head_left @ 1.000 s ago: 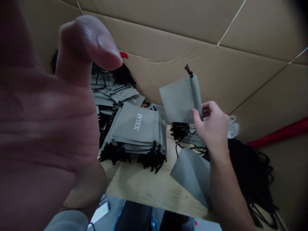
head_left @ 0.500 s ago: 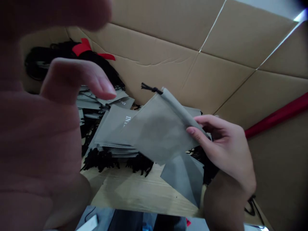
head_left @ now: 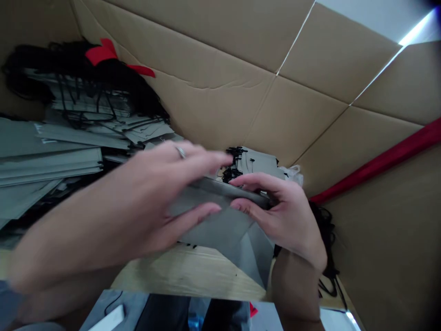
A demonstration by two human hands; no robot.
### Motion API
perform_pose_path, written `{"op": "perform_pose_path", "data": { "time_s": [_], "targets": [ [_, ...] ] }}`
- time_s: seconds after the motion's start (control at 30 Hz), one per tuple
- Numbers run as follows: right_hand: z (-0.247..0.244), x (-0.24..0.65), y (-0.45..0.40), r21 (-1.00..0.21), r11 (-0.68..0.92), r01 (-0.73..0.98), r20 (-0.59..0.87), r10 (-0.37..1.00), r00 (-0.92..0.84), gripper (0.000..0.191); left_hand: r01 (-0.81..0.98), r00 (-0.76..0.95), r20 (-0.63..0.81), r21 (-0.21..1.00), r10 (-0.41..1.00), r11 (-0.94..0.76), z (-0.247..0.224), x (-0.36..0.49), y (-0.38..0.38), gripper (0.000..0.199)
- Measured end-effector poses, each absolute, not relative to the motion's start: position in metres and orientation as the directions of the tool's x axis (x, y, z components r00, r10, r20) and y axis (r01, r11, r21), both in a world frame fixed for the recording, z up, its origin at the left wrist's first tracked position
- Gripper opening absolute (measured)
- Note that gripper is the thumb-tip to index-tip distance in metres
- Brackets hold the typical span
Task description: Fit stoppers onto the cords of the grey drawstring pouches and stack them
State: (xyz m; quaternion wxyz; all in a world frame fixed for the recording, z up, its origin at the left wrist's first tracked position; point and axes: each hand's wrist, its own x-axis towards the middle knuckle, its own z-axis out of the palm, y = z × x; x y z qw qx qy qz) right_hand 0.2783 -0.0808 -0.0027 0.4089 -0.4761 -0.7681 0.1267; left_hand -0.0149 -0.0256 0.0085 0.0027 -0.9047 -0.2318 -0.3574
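Right hand [head_left: 292, 220] grips the grey pouch [head_left: 212, 227] by its upper edge above the bench [head_left: 172, 276], presumably steadying that edge. Left hand [head_left: 148, 197] spans the other end, thumb nearer; motion blur, so cannot tell whether its grip is closed.

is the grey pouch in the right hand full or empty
Looks empty: the grey pouch is thin and flat, no bulge showing beside the right hand.

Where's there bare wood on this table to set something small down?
A bare strip shows along the near edge of the table, between your left forearm and the grey pouch by your right wrist. It's crowded on the left with stacked pouches and right of that wrist with black cords.
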Motion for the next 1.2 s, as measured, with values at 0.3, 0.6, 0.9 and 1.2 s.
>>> {"op": "perform_pose_path", "data": {
  "time_s": [0.3, 0.6, 0.9, 1.2],
  "targets": [
    [-0.016, 0.293, -0.075, -0.633, 0.59, 0.501, 0.635, 0.766, -0.098, 0.023, 0.369, 0.705, 0.526, 0.302, 0.476, -0.879, 0.005, -0.001, -0.017, 0.013],
    [-0.024, 0.28, -0.075, -0.665, 0.661, 0.348, 0.677, 0.73, -0.094, 0.05, 0.002, 0.557, 0.619, 0.666, 0.554, -0.746, -0.003, 0.047, -0.024, 0.007],
    [-0.019, 0.271, -0.074, -0.185, 0.699, 0.691, 0.951, 0.305, -0.053, 0.029, -0.096, 0.421, 0.652, 0.723, 0.631, -0.684, -0.005, 0.053, -0.025, 0.007],
    [-0.023, 0.26, -0.078, -0.13, 0.665, 0.736, 0.96, 0.271, -0.075, 0.024, -0.093, 0.341, 0.673, 0.719, 0.657, -0.688, -0.008, 0.057, -0.025, 0.005]
  ]
}}
